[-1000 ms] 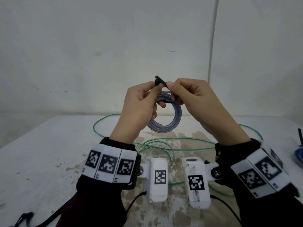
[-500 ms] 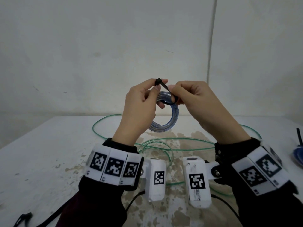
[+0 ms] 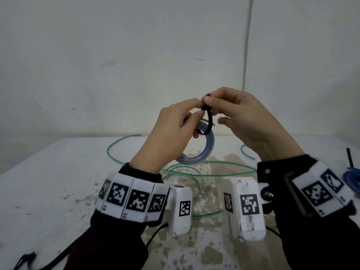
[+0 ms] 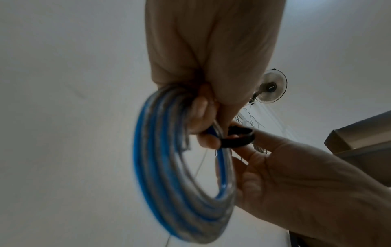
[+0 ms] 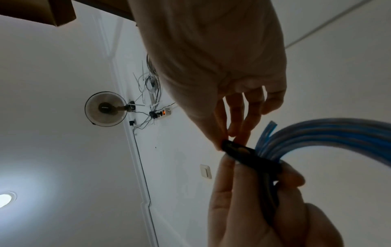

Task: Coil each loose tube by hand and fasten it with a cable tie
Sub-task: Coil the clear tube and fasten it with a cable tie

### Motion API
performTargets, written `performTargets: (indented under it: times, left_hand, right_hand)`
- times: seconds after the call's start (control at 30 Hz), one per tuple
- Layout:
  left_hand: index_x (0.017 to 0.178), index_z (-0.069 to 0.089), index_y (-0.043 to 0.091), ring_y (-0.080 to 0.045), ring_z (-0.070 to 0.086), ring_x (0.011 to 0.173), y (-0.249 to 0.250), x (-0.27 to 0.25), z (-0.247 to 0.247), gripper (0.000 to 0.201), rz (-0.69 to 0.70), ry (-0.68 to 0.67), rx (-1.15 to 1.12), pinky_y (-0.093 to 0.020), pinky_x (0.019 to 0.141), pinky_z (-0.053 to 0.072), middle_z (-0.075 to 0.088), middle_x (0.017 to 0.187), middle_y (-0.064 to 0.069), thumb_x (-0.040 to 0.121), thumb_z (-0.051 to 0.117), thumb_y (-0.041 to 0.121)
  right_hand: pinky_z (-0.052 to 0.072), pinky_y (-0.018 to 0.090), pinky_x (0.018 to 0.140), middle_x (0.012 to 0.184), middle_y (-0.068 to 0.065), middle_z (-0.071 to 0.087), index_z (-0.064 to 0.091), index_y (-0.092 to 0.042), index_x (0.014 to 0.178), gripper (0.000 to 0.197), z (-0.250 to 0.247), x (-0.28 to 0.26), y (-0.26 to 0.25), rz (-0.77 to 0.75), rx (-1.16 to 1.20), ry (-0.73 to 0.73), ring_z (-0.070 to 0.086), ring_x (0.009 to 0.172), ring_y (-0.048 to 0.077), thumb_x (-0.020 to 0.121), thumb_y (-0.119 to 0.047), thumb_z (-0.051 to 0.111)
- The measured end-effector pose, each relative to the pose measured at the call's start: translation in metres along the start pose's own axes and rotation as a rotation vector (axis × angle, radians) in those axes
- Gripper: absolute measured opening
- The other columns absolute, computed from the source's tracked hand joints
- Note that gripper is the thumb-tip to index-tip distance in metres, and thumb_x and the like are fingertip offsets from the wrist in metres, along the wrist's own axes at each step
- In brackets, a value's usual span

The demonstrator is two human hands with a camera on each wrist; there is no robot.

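A coil of clear and blue tube [image 3: 196, 156] hangs in the air above the table, and my left hand [image 3: 197, 110] grips its upper part. A black cable tie [image 3: 209, 121] loops round the coil's top strands. My right hand [image 3: 208, 99] pinches the tie's upper end between thumb and forefinger, right beside my left thumb. In the left wrist view the tie [image 4: 237, 137] forms a small loose ring beside the coil [image 4: 169, 167]. The right wrist view shows the tie [image 5: 243, 152] pinched in front of the coil [image 5: 328, 133]. A loose green tube [image 3: 194, 164] sprawls on the table below.
The white, stained table [image 3: 48, 191] runs to a pale wall behind. A blue object [image 3: 352, 178] with a black stick lies at the right edge. A black strap [image 3: 23, 258] lies at the near left corner.
My right hand has moved up to the tie's top end and its lower fingers have spread. The tie's loop now shows wider round the coil, which has tilted slightly.
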State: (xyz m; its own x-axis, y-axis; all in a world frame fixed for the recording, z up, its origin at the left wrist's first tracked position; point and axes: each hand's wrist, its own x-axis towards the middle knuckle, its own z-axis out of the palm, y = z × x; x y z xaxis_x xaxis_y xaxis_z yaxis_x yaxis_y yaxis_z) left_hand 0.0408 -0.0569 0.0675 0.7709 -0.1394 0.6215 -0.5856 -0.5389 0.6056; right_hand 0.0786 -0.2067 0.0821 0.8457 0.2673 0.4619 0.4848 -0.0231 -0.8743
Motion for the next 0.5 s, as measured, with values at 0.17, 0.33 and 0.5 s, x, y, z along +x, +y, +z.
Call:
performTargets:
  times: [0.17,0.33,0.5]
  left_hand:
    - [0.097,0.062,0.015,-0.01,0.035,0.041,0.0,-0.001,-0.002,0.02,0.005,-0.122,-0.085,-0.022,0.046,0.033,0.053,0.056,-0.001,0.101,0.043,0.016]
    - [0.092,0.062,0.004,-0.013,0.034,0.041,0.001,0.001,0.004,0.027,-0.057,-0.199,-0.134,-0.022,0.045,0.034,0.046,0.052,0.006,0.101,0.042,0.02]
    - [0.08,0.06,0.013,-0.01,0.032,0.037,-0.006,0.002,-0.002,0.027,-0.123,-0.101,-0.188,-0.019,0.041,0.03,0.044,0.052,0.001,0.101,0.043,0.017]
  right_hand:
    - [0.041,0.022,0.065,0.076,-0.01,0.06,0.055,-0.021,0.069,0.023,-0.01,0.005,0.002,-0.021,0.072,0.192,0.054,0.065,0.006,0.089,-0.015,0.064]
    - [0.049,0.022,0.057,0.083,-0.003,0.058,0.054,-0.016,0.076,0.017,-0.01,0.008,0.009,-0.038,0.138,0.404,0.056,0.066,0.009,0.093,-0.015,0.06]
    - [0.057,0.027,0.066,0.086,0.006,0.063,0.065,-0.005,0.099,0.02,-0.01,0.003,-0.001,0.183,0.199,-0.043,0.06,0.066,0.013,0.092,-0.023,0.059]
